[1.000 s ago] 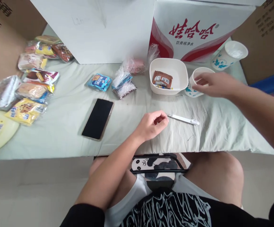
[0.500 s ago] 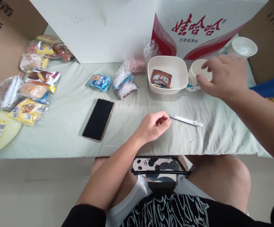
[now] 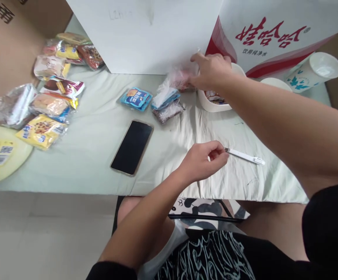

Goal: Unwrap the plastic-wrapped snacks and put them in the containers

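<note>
My right hand (image 3: 212,72) reaches over the white plastic bowl (image 3: 218,107), its thumb and forefinger apart at a clear-wrapped pink packet (image 3: 183,79). The forearm and hand hide much of the bowl, where a few small wrapped packets show. My left hand (image 3: 205,160) rests on the cloth with fingers curled in and thumb against them; nothing shows in it. Its fingertips lie beside the tip of a slim white utility knife (image 3: 245,156) on the cloth. Left of the pink packet are a blue-and-clear snack packet (image 3: 169,104) and a blue snack packet (image 3: 136,98).
A black phone (image 3: 132,147) lies on the cloth-covered table (image 3: 93,159). Several wrapped snacks (image 3: 43,130) lie at the left, near a pale yellow lid (image 3: 6,155). A white carton (image 3: 157,35) stands behind. Paper cups (image 3: 314,72) are at the right, one partly behind my arm.
My right hand has moved left from the paper cups, across the bowl, to the pink packet. My left hand stays beside the knife. The view has shifted slightly.
</note>
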The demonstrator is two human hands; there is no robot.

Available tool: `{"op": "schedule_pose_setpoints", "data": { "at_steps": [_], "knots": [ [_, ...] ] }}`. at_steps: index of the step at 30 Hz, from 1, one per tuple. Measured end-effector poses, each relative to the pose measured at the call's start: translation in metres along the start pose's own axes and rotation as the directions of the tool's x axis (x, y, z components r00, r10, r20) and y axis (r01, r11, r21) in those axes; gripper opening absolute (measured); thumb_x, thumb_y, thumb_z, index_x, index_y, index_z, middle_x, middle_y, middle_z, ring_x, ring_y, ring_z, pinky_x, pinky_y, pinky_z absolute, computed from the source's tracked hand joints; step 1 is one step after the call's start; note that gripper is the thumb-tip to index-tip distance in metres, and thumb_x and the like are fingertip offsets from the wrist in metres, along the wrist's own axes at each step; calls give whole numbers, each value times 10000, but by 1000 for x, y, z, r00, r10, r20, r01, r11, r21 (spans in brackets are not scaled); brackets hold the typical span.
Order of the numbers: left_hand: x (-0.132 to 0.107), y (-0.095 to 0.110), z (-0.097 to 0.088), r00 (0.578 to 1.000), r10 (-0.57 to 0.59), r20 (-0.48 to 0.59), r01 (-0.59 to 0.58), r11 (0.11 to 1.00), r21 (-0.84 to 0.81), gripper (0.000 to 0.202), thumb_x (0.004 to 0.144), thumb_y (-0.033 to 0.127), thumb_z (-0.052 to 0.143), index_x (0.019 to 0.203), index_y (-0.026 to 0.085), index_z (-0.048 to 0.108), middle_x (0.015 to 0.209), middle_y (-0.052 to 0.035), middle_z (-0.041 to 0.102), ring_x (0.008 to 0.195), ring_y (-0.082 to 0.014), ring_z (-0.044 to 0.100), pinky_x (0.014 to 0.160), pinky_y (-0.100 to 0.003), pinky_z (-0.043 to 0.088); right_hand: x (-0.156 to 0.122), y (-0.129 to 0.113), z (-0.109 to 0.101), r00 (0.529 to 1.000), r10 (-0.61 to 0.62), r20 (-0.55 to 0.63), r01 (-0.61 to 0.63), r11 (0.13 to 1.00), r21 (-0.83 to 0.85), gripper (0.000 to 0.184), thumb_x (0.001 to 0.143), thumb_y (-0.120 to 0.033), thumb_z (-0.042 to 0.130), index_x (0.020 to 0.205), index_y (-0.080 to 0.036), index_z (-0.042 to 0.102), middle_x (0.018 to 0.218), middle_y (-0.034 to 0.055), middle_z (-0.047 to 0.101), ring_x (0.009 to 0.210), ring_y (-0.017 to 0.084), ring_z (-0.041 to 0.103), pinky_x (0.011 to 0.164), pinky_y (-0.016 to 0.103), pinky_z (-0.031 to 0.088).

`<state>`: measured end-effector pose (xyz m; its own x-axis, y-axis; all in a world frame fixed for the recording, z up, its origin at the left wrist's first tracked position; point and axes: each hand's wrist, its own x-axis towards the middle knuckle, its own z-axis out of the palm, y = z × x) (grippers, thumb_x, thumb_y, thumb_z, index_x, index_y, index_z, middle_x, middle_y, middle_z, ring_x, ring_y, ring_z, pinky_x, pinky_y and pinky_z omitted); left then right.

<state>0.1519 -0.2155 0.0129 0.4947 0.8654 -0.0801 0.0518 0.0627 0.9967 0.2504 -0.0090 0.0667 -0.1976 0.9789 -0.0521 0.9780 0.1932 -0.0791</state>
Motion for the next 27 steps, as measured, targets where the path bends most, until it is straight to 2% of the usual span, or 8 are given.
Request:
{"op": "schedule_pose_setpoints", "data": {
  "at_steps": [4,9,11,13,15,20,25,27],
  "knots": [
    [-2,3,-5,1000,-12,-4,12,1000,-17,167,858,354,602,774,210,590,710,23,584,696,-128,524,707,-305,423,8,-7,8,998,-60,-25,58,996,-67,469,952,-417,660,1369,-231,552,1257,109,702,1331,368,532,1184,629,314],
    [-3,4,-6,999,-28,-16,27,999,-43,174,863,364,604,777,215,586,719,17,594,694,-131,528,703,-308,422,14,-19,19,992,-102,68,106,993,-53,334,895,-379,719,1182,-239,622,1243,135,694,1195,356,622,1044,559,476],
    [-4,4,-6,1000,-28,-13,27,998,-51,180,862,373,604,777,216,582,710,20,587,686,-131,522,702,-310,418,13,-24,23,991,-124,54,129,986,-104,510,856,-386,766,1313,-247,587,1318,158,659,1203,379,628,1010,540,487],
    [-5,4,-5,1000,-28,-10,28,998,-50,182,858,378,605,775,218,579,705,22,584,685,-130,521,703,-309,416,11,-30,27,989,-136,56,144,975,-170,746,835,-402,799,1492,-269,472,1387,180,612,1191,394,637,976,525,486],
    [-6,5,-5,1000,-28,-10,27,999,-40,181,857,379,601,777,218,577,708,25,583,689,-129,521,706,-307,414,9,-35,31,988,-139,72,151,964,-217,828,861,-382,783,1583,-306,383,1427,190,572,1154,375,647,935,492,483],
    [-6,4,-5,1000,-22,-17,22,999,-24,165,853,363,589,782,215,574,715,29,573,697,-126,523,711,-303,411,10,-37,34,986,-159,44,165,959,-231,556,995,-233,573,1535,-348,504,1425,163,550,1130,316,626,863,424,466],
    [-5,4,-7,999,-16,-31,15,999,-35,172,862,364,596,781,213,581,714,30,573,698,-127,524,715,-306,411,13,-26,28,990,-139,7,138,971,-193,554,1004,-253,534,1539,-394,496,1377,111,593,1043,281,630,864,425,486],
    [-3,3,-7,999,-13,-31,11,999,-35,169,864,360,597,780,214,582,707,32,569,694,-126,520,711,-307,408,11,-22,23,991,-128,-36,123,985,-119,552,1004,-249,533,1541,-367,494,1341,96,614,1018,255,626,907,429,494]
  ]
}}
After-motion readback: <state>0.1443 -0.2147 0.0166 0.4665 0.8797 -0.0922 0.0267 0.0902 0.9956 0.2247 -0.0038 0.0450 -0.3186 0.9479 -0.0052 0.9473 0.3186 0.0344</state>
